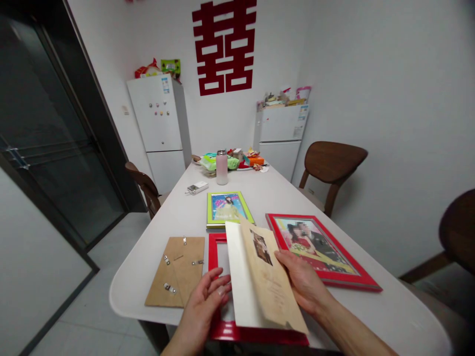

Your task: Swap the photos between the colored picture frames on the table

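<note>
My right hand (302,282) grips the right edge of a beige printed sheet (272,284) with a small picture and faint script on it. Behind that sheet, spread apart from it, stands a white sheet (239,277). Both are tilted above a red picture frame (213,257) lying on the table. My left hand (208,301) is at the left edge of the white sheet, its fingers loosely curved and apart; whether they touch the paper I cannot tell. Left of the frame lies a brown backing board (176,277) with metal clips.
On the white table (135,277) lie a green-framed picture (226,207) and a larger red-framed picture (315,242). Farther back are a small white device (198,187), a pink bottle (221,168) and heaped packets (237,159). Wooden chairs (334,158) stand along both sides.
</note>
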Motion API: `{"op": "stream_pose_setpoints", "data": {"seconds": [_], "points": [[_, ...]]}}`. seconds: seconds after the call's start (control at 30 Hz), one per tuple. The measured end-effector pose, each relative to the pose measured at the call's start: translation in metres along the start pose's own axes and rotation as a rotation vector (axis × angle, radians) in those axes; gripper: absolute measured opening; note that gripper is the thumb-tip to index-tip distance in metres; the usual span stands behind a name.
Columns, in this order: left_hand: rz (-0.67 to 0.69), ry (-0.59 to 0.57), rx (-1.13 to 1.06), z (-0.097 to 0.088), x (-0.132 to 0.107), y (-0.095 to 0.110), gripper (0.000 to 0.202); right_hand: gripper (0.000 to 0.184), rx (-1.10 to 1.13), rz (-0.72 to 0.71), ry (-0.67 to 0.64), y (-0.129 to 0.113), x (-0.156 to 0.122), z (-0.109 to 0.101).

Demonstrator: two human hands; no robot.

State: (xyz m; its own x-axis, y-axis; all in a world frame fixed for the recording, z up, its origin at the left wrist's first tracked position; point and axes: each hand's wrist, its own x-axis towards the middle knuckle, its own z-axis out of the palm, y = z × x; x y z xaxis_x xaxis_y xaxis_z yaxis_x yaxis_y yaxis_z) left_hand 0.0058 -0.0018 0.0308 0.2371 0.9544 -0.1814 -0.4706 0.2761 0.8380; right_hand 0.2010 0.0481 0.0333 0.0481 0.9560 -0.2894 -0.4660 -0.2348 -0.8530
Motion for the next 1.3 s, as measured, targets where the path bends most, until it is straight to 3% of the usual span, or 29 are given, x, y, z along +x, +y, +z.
{"op": "stream_pose_setpoints", "data": {"seconds": [0.17, 0.4, 0.5, 0.57, 0.67, 0.8, 1.0, 1.1, 1.3], "points": [[0.005, -0.09, 0.102, 0.004, 0.002, 0.006, 0.045, 0.011, -0.076, 0.033, 0.068, 0.004, 0.005, 0.005], [0.184, 0.021, 0.695, -0.004, 0.007, 0.008, 0.052, 0.043, -0.453, -0.075, 0.119, 0.006, 0.018, 0.01], [0.226, 0.074, 0.906, -0.006, 0.005, 0.004, 0.058, 0.047, -0.644, -0.16, 0.121, 0.01, 0.026, 0.008], [0.23, 0.051, 0.984, -0.006, 0.004, 0.001, 0.063, 0.047, -0.768, -0.227, 0.148, 0.012, 0.03, 0.007], [0.225, -0.006, 1.066, -0.007, 0.004, -0.004, 0.069, 0.041, -0.988, -0.301, 0.143, 0.01, 0.032, 0.009], [0.239, -0.045, 1.151, -0.008, 0.007, -0.009, 0.069, 0.029, -1.241, -0.398, 0.013, 0.005, 0.028, 0.016], [0.282, -0.036, 1.176, -0.007, 0.012, -0.009, 0.062, 0.028, -1.562, -0.609, 0.111, 0.012, 0.022, 0.02], [0.259, -0.023, 1.24, -0.003, 0.016, -0.004, 0.06, 0.034, -1.634, -0.708, 0.14, 0.017, 0.022, 0.017], [0.289, -0.004, 1.338, 0.006, 0.027, -0.001, 0.055, 0.033, -1.681, -0.748, 0.031, 0.024, 0.011, 0.009]]}}
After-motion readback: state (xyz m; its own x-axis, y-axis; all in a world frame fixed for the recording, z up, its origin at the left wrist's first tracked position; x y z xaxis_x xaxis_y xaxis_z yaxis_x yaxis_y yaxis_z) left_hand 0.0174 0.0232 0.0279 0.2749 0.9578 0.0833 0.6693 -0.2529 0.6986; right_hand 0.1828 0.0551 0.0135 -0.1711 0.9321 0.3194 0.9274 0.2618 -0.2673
